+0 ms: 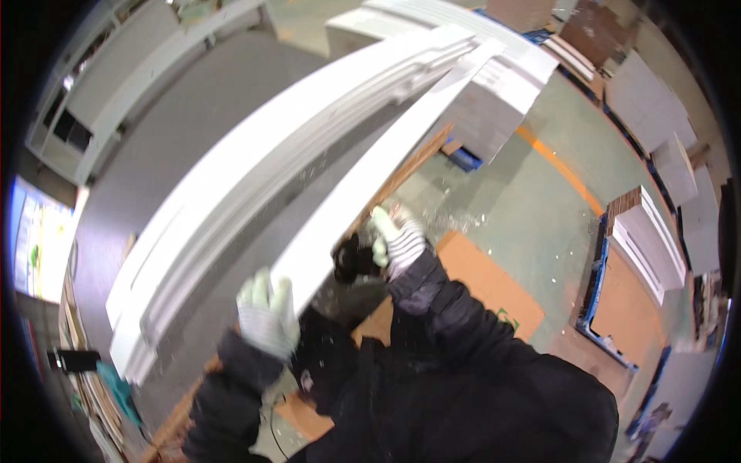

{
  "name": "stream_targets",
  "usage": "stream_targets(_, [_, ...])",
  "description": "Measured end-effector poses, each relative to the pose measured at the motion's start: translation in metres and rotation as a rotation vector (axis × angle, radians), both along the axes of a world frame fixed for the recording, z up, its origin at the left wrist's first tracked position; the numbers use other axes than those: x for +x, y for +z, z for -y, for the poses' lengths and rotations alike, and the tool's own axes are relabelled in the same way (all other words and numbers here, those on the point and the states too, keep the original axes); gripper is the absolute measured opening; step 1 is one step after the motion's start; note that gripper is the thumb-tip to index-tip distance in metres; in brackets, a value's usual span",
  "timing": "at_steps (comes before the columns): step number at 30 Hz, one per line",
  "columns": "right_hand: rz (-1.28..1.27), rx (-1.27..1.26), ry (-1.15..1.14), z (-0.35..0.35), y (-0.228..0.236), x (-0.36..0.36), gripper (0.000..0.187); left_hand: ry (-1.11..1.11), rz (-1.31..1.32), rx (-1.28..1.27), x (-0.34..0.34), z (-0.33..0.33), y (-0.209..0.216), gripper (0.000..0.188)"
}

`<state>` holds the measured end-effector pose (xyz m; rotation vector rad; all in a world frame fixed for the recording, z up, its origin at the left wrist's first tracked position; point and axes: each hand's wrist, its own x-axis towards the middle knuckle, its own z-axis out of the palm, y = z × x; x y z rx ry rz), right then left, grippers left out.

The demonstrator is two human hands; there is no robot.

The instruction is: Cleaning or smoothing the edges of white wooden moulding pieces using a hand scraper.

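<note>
A long narrow white board (370,174) runs from close to my body up to the far stack, lying along the right edge of the grey worktable (181,116). At the board's near end is my left hand (266,315), in a striped, pale-fingered glove, its fingers gripping the end. My right hand (400,238), gloved alike, is bent at the table's right edge beside the board; what its fingers close on is partly hidden. Just left of it sits a black object (353,261), its kind unclear. Several white moulded lengths (262,166) lie bunched to the board's left.
A stack of white panels (494,108) stands beyond the table's far end. Flattened cardboard (490,282) lies on the floor at right, with white scraps around. Farther right, white pieces (644,243) rest on a blue-edged pallet (590,289). A screen (42,239) glows at left.
</note>
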<state>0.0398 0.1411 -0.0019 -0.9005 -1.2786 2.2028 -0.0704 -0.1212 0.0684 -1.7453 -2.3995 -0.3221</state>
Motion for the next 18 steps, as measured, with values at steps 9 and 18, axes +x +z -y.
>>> stream_targets(9, [-0.785,-0.043,-0.372,-0.019,0.047,0.005,0.065,-0.048,0.173,0.035,0.079,0.045,0.096,0.069])
stream_targets(18, [-0.508,0.68,0.111,-0.059,0.17,0.029,0.074,-0.205,0.792,0.111,0.082,-0.049,0.012,0.102])
